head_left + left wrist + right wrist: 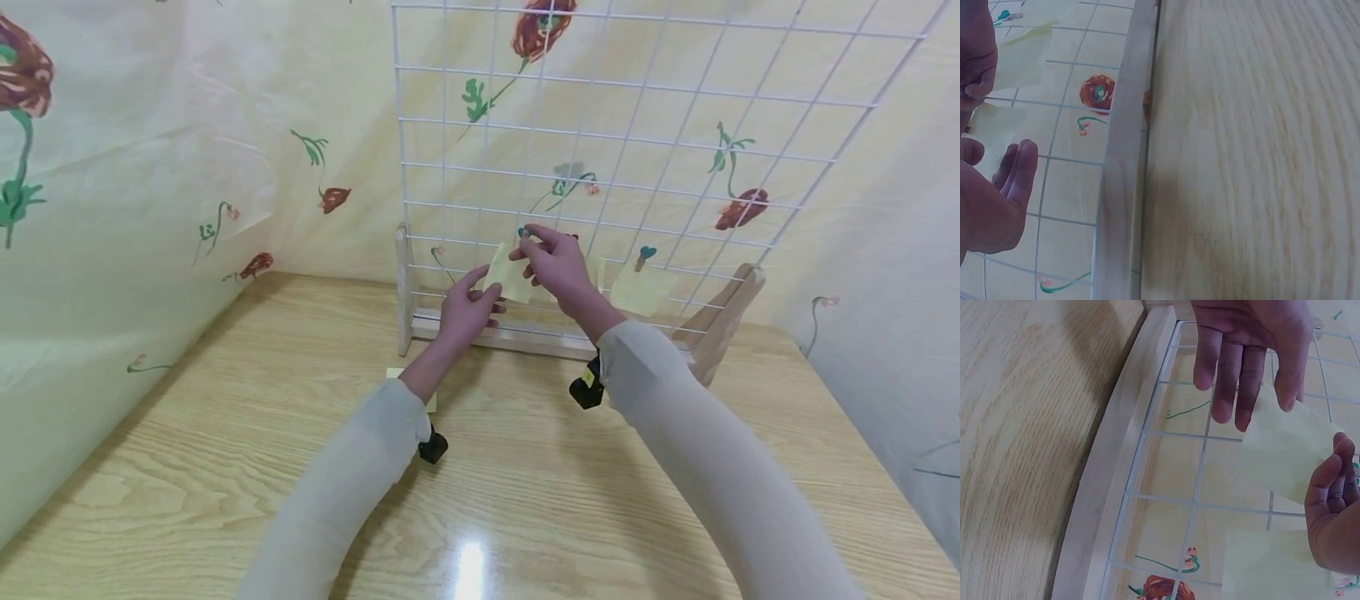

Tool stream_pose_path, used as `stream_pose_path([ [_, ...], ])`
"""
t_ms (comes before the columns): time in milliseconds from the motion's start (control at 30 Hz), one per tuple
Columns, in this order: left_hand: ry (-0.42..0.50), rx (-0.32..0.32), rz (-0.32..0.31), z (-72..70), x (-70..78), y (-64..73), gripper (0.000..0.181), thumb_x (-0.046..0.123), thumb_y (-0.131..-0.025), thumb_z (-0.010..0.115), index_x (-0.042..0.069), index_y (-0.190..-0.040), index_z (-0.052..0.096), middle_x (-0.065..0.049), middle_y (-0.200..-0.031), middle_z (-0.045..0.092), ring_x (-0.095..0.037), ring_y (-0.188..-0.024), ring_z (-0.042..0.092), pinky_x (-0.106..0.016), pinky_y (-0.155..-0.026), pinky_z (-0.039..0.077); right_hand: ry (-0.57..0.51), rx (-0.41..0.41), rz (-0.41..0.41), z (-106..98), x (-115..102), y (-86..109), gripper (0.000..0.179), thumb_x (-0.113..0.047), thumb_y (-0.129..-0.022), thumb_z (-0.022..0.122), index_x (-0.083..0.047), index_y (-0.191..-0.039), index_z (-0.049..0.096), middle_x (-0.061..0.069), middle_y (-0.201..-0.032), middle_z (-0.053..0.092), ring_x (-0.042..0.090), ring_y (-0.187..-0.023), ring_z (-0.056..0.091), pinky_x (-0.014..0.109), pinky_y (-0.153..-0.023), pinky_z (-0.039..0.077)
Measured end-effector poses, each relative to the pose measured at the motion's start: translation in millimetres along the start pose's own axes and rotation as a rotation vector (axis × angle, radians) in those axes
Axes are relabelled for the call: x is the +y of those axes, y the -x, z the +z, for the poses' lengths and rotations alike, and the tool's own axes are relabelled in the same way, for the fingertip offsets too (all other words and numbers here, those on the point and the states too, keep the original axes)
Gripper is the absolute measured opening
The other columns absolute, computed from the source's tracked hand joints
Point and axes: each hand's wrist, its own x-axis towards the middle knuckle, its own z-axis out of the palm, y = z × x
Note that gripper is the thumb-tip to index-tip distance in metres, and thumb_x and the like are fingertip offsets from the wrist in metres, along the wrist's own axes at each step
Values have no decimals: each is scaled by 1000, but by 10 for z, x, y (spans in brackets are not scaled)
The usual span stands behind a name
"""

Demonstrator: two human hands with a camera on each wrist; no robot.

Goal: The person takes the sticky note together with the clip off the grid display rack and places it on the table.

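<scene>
A pale yellow paper note (510,279) is held tilted against the white wire grid (465,171). My left hand (467,307) pinches its left edge; in the right wrist view the thumb lies on the paper (1285,447). At the note's upper right, the fingers of my right hand (558,267) pinch a small clip with a blue heart (523,232). Beyond that hand hangs a second note (596,271), partly covered, with a red clip top (573,237) above it. Farther right, a third note (641,290) hangs from a wooden clip with a blue-green heart (647,252).
Wooden feet (405,292) and a wooden bar (525,340) carry the grid on the wood-grain table (495,467). Yellow paper (431,402) lies on the table, partly under my left forearm. Flower-printed cloth (330,242) hangs behind and at the sides.
</scene>
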Motion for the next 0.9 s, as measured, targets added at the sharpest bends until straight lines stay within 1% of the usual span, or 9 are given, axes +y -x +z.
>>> stream_pose_path([
  [133,20,14,-20,12,12,-6,42,19,-98,55,16,-140,49,-17,-102,70,-30,-90,70,-44,-76,59,-26,25,5,16,0,-6,41,-22,-102,49,-9,-140,50,1,-88,70,11,-61,52,19,-55,45],
  [300,33,10,-31,24,10,-12,39,15,-99,52,14,-138,50,-18,-100,71,-26,-83,71,-38,-72,60,-65,47,-2,27,8,-23,36,-19,-102,49,-7,-135,55,-7,-78,67,10,-59,51,17,-51,42],
  [467,38,4,-33,34,10,-10,39,15,-100,50,13,-139,49,-17,-98,71,-22,-79,71,-37,-72,60,-86,55,10,24,16,-19,37,-20,-101,50,-7,-136,55,-9,-77,67,9,-58,51,17,-50,41],
  [633,46,1,-27,33,8,-9,38,15,-100,50,12,-138,50,-20,-99,70,-23,-79,71,-38,-74,60,-130,62,27,18,40,-10,38,-22,-101,50,-10,-137,55,-10,-77,66,9,-57,49,18,-51,41],
  [767,55,5,-27,31,-1,-11,37,15,-100,50,11,-137,51,-22,-101,70,-24,-79,71,-35,-72,60,-174,61,21,15,49,-8,38,-22,-101,50,-9,-136,55,-10,-76,67,8,-56,48,18,-51,41],
  [900,60,11,-37,32,-1,-15,37,15,-100,49,12,-137,51,-24,-102,69,-20,-75,70,-32,-69,60,-205,72,-4,20,57,-18,37,-21,-101,51,-8,-135,56,-13,-75,67,6,-55,48,17,-50,41],
])
